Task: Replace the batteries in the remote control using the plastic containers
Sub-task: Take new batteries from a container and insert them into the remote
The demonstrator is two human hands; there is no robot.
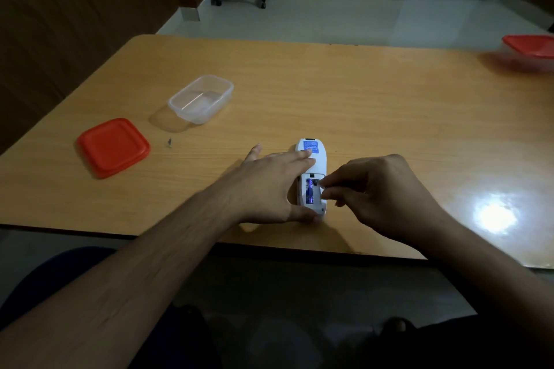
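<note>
A white remote control [317,159] lies face down near the table's front edge, its battery bay uncovered. One blue battery [309,191] sits in the bay's left slot. My left hand [269,186] lies over the remote's left side and holds it down. My right hand [377,192] pinches its thumb and fingertips at the bay's right slot; whatever is between them is hidden. An open clear plastic container [201,99] stands at the left, and its red lid [113,147] lies flat beside it.
A second container with a red lid [530,46] stands at the table's [359,105] far right edge. A small dark speck [169,142] lies next to the loose lid. A bright light glare [494,216] falls on the table at the right.
</note>
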